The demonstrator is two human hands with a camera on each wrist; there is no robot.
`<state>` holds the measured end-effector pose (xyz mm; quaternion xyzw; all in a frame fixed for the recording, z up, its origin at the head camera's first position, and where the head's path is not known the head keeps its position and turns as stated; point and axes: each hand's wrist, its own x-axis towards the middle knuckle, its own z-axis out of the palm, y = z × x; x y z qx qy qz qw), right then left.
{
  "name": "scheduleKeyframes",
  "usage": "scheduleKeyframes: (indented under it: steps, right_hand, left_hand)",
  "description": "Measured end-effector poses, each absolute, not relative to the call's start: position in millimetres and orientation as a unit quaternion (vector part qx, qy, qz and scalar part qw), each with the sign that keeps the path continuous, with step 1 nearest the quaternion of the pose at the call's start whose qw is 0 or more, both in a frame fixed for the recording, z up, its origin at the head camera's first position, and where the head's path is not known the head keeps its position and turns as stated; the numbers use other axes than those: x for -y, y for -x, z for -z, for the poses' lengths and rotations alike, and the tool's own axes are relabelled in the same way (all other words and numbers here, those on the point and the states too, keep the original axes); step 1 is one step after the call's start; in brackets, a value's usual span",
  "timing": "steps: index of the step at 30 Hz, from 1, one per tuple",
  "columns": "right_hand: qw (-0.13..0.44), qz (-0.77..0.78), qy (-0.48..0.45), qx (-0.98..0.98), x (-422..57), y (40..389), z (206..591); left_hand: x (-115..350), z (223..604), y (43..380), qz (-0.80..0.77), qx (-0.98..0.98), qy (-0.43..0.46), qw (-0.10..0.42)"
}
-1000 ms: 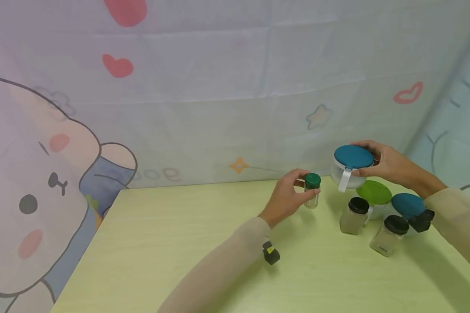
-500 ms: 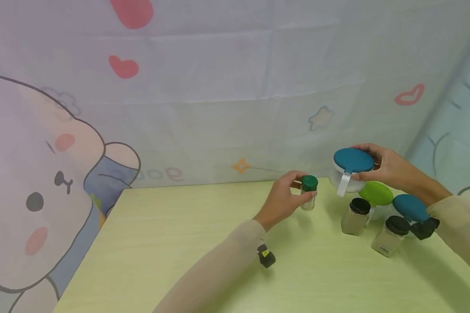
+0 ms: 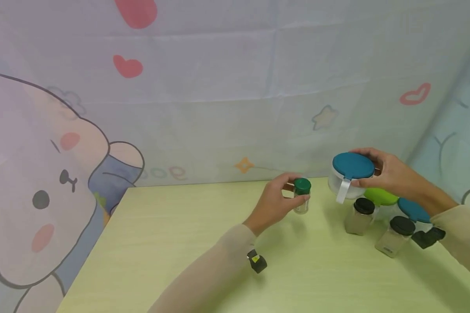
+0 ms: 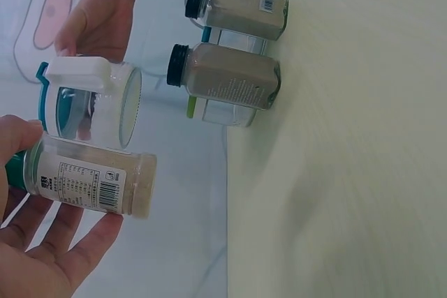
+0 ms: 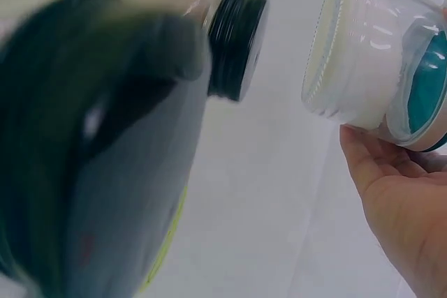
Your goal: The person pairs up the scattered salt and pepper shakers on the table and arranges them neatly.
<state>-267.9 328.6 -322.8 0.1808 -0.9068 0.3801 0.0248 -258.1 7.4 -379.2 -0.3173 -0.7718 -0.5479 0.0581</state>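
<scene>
In the head view my left hand (image 3: 272, 202) holds a small clear spice bottle (image 3: 302, 188) by its green-capped upper part, thumb on one side and fingers on the other. Pale powder and a barcode label show on this bottle (image 4: 94, 181) in the left wrist view. To its right, my right hand (image 3: 395, 174) grips a clear seasoning jar (image 3: 352, 167) with a blue lid and a white handle. White contents fill part of that jar (image 5: 360, 54) in the right wrist view. Both containers are raised above the table, apart from each other in the head view.
Two black-capped spice bottles, a nearer one (image 3: 393, 239) and a farther one (image 3: 358, 219), stand below my right hand. Behind them are a green-lidded jar (image 3: 381, 197) and a blue-lidded jar (image 3: 414, 210), partly hidden. A printed cloth (image 3: 219, 87) hangs behind the table (image 3: 160, 226).
My left hand has moved left with the green-capped bottle, widening the gap to the jar. My right hand has lowered the blue-lidded jar slightly. The head view has shifted a little.
</scene>
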Motion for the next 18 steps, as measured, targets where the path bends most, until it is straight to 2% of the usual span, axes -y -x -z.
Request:
scheduleKeyframes:
  steps: [18]
  right_hand:
    - [0.025,-0.407,-0.209,0.889,-305.7,246.1,326.8]
  left_hand:
    - [22.0,375.9,237.9,0.549,0.778,0.302,0.046]
